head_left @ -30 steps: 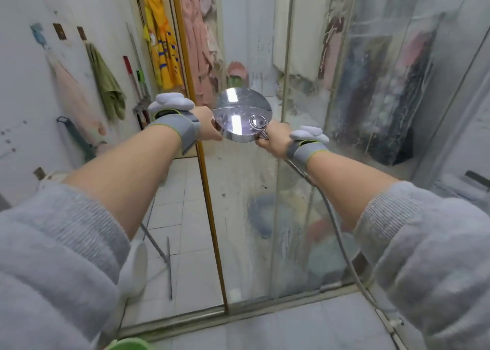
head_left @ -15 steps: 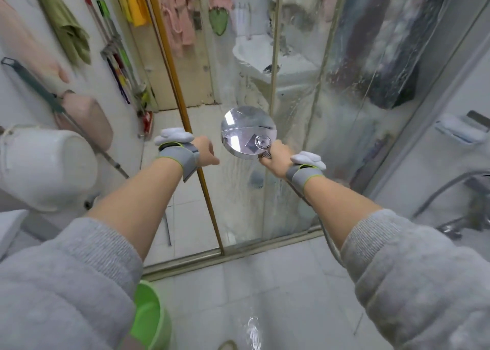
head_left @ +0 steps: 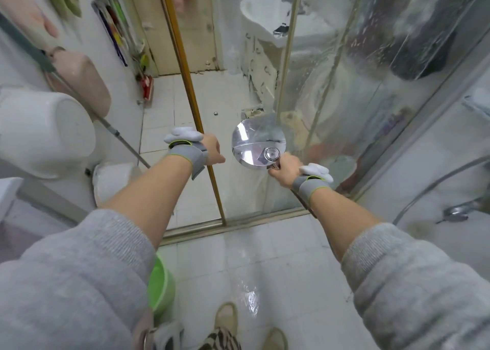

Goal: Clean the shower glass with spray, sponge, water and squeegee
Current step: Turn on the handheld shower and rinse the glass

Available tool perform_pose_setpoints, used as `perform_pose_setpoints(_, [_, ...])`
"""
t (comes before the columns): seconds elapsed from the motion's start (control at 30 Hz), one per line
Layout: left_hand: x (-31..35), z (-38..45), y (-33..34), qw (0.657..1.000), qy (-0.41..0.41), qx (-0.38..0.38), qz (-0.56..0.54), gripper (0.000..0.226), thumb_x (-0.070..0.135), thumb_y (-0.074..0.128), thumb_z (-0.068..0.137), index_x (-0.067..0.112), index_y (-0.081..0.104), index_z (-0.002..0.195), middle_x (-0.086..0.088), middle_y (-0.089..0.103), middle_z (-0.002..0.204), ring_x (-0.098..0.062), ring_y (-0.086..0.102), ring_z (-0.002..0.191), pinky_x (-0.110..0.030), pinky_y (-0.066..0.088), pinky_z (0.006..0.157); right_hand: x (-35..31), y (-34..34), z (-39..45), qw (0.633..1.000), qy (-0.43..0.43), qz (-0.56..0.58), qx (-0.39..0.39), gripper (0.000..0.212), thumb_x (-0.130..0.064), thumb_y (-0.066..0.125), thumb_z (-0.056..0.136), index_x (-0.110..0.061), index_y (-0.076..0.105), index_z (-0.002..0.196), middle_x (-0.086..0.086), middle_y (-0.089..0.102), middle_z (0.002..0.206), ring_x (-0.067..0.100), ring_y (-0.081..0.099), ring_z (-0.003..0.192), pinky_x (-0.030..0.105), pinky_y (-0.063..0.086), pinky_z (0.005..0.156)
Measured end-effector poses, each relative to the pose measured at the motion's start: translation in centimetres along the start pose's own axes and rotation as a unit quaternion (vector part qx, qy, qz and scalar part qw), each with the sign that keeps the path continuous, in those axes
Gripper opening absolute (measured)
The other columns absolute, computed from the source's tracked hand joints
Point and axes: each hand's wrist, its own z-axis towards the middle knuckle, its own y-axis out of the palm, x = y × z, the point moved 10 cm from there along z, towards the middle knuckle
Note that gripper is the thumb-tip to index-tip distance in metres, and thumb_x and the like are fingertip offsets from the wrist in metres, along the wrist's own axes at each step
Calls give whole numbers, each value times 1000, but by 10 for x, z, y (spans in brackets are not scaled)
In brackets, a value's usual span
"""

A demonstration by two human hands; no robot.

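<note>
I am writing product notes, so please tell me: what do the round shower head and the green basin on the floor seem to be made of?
The shower head looks like chrome-plated metal or plastic: its back is mirror-bright and reflects the room. The green basin looks like moulded plastic, with a smooth, even colour and a soft sheen.

Round chrome shower head (head_left: 258, 140): we find its mirrored back facing us, its handle gripped in the fingers of the right hand (head_left: 283, 169), disc just above and left of the knuckles. Clear wet shower glass panel (head_left: 331, 89): upright, streaked and beaded, directly beyond the fingers.
</note>
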Motion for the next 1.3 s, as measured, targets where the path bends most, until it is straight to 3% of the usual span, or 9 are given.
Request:
perform_pose_setpoints(0.17, [6,9,-4,1000,5,-6,-2,39,44,59,89,13,68,112,-5,68,105,-26,63,97,-38,53,90,7,-19,-1,1000,14,8,14,42,-30,58,90,3,49,114,22,60,114,38,58,106,31,34,69])
perform_pose_setpoints(0.37, [48,19,-36,999,45,14,14,39,42,55,94,11,66,114,-8,67,112,-28,62,103,-36,50,91,37,-96,-2,989,64,78,111,43,-31,57,92,3,48,116,22,58,116,39,57,107,32,36,73])
perform_pose_setpoints(0.53, [97,31,-51,994,97,22,39,34,41,57,91,11,66,103,-7,67,104,-25,62,93,-34,51,87,79,-157,-14,959,153,129,201,48,-30,57,93,5,40,122,23,55,125,39,54,115,38,41,88])
perform_pose_setpoints(0.73, [139,39,-56,986,145,22,80,23,41,49,96,20,56,101,-5,65,107,-27,61,101,-40,50,93,125,-197,-32,919,231,160,275,46,-27,55,95,3,37,125,22,55,127,39,53,117,39,40,91])
perform_pose_setpoints(0.87, [152,48,-59,985,155,17,75,33,40,52,93,12,68,100,-7,68,100,-28,63,93,-38,53,85,144,-215,-43,898,264,158,314,45,-26,55,95,2,37,125,21,55,127,39,53,118,40,39,93])
perform_pose_setpoints(1.0, [168,54,-63,982,176,26,66,32,38,56,90,10,69,94,-8,69,92,-28,66,89,-38,55,83,151,-211,-43,902,275,146,300,44,-25,54,95,2,37,124,22,55,127,39,53,117,40,40,91])
perform_pose_setpoints(1.13, [172,61,-55,982,176,22,59,28,38,57,89,12,68,88,-6,67,87,-27,65,86,-37,54,80,146,-173,-28,938,238,130,214,50,-31,56,94,4,38,123,23,55,125,39,54,114,38,40,83])
perform_pose_setpoints(1.3, [149,72,-32,987,148,-2,60,33,50,59,78,20,71,86,-1,70,86,-25,65,85,-38,56,82,122,-106,-15,963,206,110,130,51,-32,58,93,5,39,122,23,55,124,38,54,115,38,40,86])
